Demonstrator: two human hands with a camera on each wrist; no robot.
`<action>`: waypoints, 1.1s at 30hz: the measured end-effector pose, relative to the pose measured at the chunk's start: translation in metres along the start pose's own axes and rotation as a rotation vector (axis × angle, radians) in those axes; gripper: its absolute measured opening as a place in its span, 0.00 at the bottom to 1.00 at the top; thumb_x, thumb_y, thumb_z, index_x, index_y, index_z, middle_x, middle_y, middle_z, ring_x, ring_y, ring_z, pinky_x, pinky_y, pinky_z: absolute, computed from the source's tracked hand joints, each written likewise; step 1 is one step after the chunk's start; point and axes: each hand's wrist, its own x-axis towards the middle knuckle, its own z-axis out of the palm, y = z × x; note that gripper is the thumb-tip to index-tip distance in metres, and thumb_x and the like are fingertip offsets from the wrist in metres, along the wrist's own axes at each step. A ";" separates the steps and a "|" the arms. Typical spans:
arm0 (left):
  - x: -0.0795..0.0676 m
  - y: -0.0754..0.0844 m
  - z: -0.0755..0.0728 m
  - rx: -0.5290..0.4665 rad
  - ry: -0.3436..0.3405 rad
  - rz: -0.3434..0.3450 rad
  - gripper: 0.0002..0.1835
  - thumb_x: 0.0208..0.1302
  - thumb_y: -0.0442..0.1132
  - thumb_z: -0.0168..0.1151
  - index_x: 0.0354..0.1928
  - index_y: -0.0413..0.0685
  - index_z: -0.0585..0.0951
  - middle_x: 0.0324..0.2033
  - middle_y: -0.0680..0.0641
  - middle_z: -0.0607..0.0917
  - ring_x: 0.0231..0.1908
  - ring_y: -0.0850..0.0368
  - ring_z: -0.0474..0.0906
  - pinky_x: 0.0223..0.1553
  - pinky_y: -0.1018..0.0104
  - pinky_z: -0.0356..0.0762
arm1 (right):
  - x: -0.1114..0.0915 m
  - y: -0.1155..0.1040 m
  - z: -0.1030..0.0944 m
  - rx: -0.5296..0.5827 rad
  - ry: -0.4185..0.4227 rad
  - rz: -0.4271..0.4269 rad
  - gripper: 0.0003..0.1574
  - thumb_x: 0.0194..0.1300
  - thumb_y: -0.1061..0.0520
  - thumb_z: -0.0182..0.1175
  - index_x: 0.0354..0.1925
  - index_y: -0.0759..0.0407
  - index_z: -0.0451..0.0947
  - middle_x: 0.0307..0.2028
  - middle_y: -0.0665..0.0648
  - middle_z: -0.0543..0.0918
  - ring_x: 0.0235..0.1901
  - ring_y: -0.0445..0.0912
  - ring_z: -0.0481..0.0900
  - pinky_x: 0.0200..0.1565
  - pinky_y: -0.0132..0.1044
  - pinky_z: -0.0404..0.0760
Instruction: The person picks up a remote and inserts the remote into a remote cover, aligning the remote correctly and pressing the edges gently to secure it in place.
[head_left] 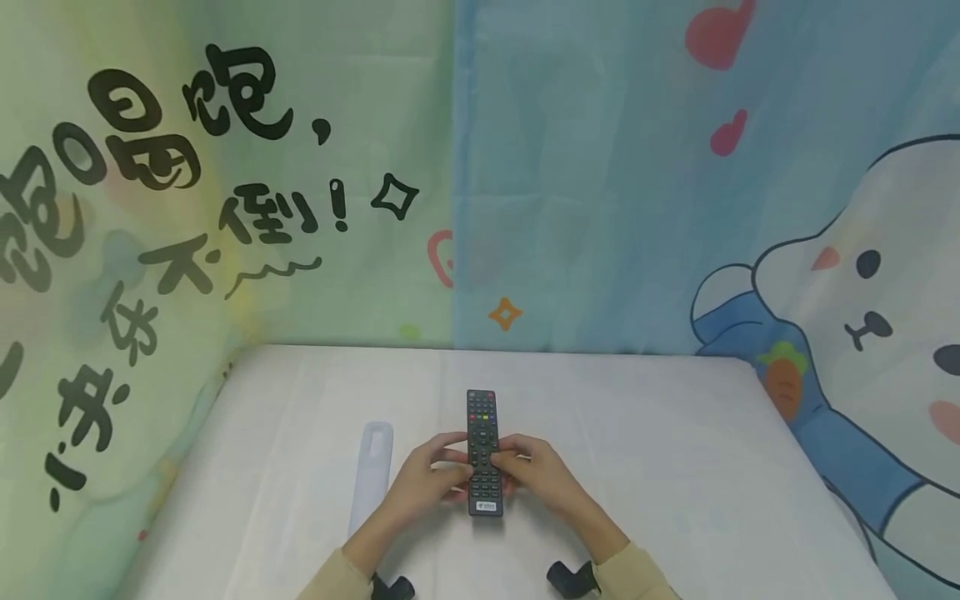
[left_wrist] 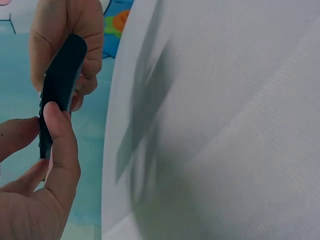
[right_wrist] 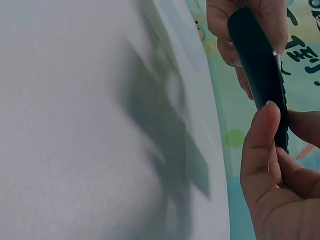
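A black remote control (head_left: 483,450) with rows of small buttons is held up above the white table, its long side pointing away from me. My left hand (head_left: 423,477) grips its left edge between thumb and fingers. From the other side my right hand (head_left: 543,475) pinches the right edge, thumb near the buttons. In the left wrist view the dark smooth back of the remote (left_wrist: 62,75) shows, with fingertips pressed on it. The right wrist view shows the same back (right_wrist: 257,60), and the remote's shadow falls on the cloth.
A pale translucent strip-shaped sleeve (head_left: 372,467) lies on the white table (head_left: 637,433), left of the remote and partly hidden by my left forearm. Printed curtains (head_left: 570,167) hang behind the table and along its sides.
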 end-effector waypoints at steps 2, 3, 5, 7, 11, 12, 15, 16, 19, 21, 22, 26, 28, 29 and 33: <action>-0.002 0.002 0.000 -0.007 0.005 0.005 0.31 0.65 0.37 0.66 0.70 0.46 0.70 0.48 0.41 0.82 0.37 0.51 0.86 0.36 0.62 0.85 | -0.001 -0.001 0.000 0.015 -0.008 -0.014 0.23 0.70 0.54 0.61 0.54 0.72 0.76 0.34 0.56 0.82 0.28 0.47 0.81 0.35 0.41 0.83; -0.002 0.002 0.000 -0.010 0.009 0.006 0.31 0.65 0.36 0.66 0.70 0.46 0.70 0.47 0.41 0.82 0.37 0.51 0.86 0.36 0.62 0.85 | -0.001 -0.002 0.001 0.027 -0.009 -0.018 0.22 0.70 0.55 0.61 0.54 0.71 0.76 0.35 0.57 0.82 0.28 0.47 0.82 0.35 0.41 0.83; -0.003 0.003 0.001 -0.004 0.021 0.009 0.31 0.65 0.36 0.65 0.70 0.48 0.71 0.47 0.42 0.83 0.37 0.52 0.86 0.36 0.62 0.85 | -0.001 -0.003 0.002 0.044 -0.003 -0.026 0.22 0.70 0.55 0.61 0.53 0.70 0.77 0.36 0.57 0.81 0.29 0.47 0.82 0.35 0.41 0.84; -0.004 0.004 0.001 0.005 0.034 0.021 0.31 0.64 0.36 0.65 0.70 0.48 0.71 0.47 0.42 0.83 0.37 0.52 0.86 0.35 0.62 0.85 | -0.002 -0.004 0.002 0.062 0.006 -0.031 0.21 0.69 0.55 0.62 0.53 0.69 0.77 0.37 0.57 0.81 0.30 0.48 0.82 0.35 0.41 0.84; -0.006 0.007 0.002 0.021 0.057 0.059 0.31 0.65 0.37 0.65 0.70 0.49 0.70 0.48 0.43 0.83 0.37 0.53 0.86 0.36 0.63 0.84 | -0.003 -0.007 0.003 0.086 0.027 -0.041 0.18 0.69 0.57 0.61 0.53 0.67 0.77 0.38 0.58 0.82 0.32 0.49 0.82 0.35 0.41 0.84; -0.007 0.008 0.002 0.023 0.059 0.071 0.31 0.65 0.37 0.65 0.70 0.49 0.70 0.48 0.43 0.83 0.37 0.53 0.86 0.36 0.63 0.84 | -0.003 -0.007 0.004 0.093 0.031 -0.043 0.18 0.69 0.57 0.61 0.53 0.67 0.77 0.38 0.58 0.82 0.32 0.50 0.82 0.35 0.41 0.84; -0.009 0.012 0.002 0.029 0.066 0.098 0.31 0.65 0.36 0.65 0.70 0.51 0.71 0.48 0.42 0.83 0.37 0.54 0.86 0.35 0.64 0.84 | -0.003 -0.009 0.004 0.101 0.048 -0.056 0.19 0.70 0.57 0.62 0.55 0.66 0.77 0.40 0.58 0.82 0.33 0.49 0.82 0.35 0.41 0.84; -0.010 0.013 0.002 0.031 0.068 0.107 0.31 0.65 0.36 0.65 0.70 0.51 0.71 0.48 0.42 0.83 0.37 0.54 0.86 0.35 0.64 0.84 | -0.003 -0.009 0.004 0.103 0.055 -0.060 0.20 0.70 0.57 0.62 0.55 0.66 0.77 0.41 0.58 0.82 0.34 0.49 0.82 0.35 0.41 0.84; -0.011 0.016 0.002 0.034 0.075 0.123 0.31 0.65 0.35 0.65 0.70 0.51 0.71 0.48 0.42 0.83 0.37 0.54 0.86 0.35 0.64 0.84 | -0.004 -0.011 0.005 0.110 0.078 -0.071 0.21 0.70 0.56 0.63 0.57 0.64 0.76 0.43 0.58 0.82 0.34 0.49 0.82 0.35 0.41 0.84; -0.011 0.017 0.003 0.039 0.080 0.131 0.31 0.65 0.35 0.65 0.71 0.51 0.71 0.48 0.42 0.83 0.37 0.54 0.86 0.35 0.64 0.84 | -0.005 -0.012 0.005 0.120 0.090 -0.073 0.21 0.69 0.57 0.64 0.58 0.63 0.77 0.43 0.58 0.81 0.35 0.49 0.82 0.36 0.42 0.84; -0.011 0.017 0.003 0.043 0.084 0.134 0.31 0.66 0.36 0.65 0.70 0.51 0.71 0.47 0.43 0.83 0.37 0.54 0.85 0.35 0.65 0.84 | -0.006 -0.012 0.005 0.126 0.094 -0.077 0.20 0.69 0.58 0.64 0.57 0.62 0.77 0.44 0.59 0.81 0.35 0.49 0.82 0.36 0.42 0.84; -0.011 0.017 0.004 0.073 0.097 0.161 0.27 0.67 0.37 0.63 0.68 0.48 0.73 0.47 0.44 0.83 0.41 0.52 0.85 0.36 0.66 0.84 | -0.006 -0.013 0.004 0.147 0.098 -0.092 0.18 0.69 0.60 0.63 0.56 0.62 0.78 0.45 0.59 0.80 0.37 0.49 0.82 0.37 0.44 0.85; -0.010 0.016 0.004 0.084 0.103 0.180 0.25 0.68 0.38 0.62 0.66 0.46 0.75 0.47 0.44 0.83 0.43 0.51 0.84 0.37 0.66 0.84 | -0.005 -0.014 0.004 0.152 0.094 -0.097 0.18 0.69 0.61 0.63 0.55 0.62 0.78 0.45 0.60 0.80 0.38 0.50 0.83 0.38 0.44 0.85; -0.010 0.015 0.003 0.086 0.103 0.189 0.24 0.68 0.38 0.62 0.65 0.45 0.76 0.47 0.44 0.83 0.44 0.50 0.84 0.37 0.66 0.84 | -0.005 -0.014 0.004 0.155 0.092 -0.100 0.17 0.69 0.60 0.63 0.55 0.62 0.78 0.45 0.60 0.80 0.38 0.50 0.83 0.38 0.44 0.85; -0.009 0.014 0.002 0.084 0.103 0.211 0.22 0.69 0.38 0.62 0.63 0.43 0.77 0.47 0.42 0.83 0.45 0.48 0.84 0.37 0.66 0.84 | -0.006 -0.016 0.003 0.166 0.079 -0.112 0.17 0.70 0.59 0.63 0.55 0.62 0.78 0.46 0.61 0.80 0.41 0.51 0.84 0.38 0.42 0.85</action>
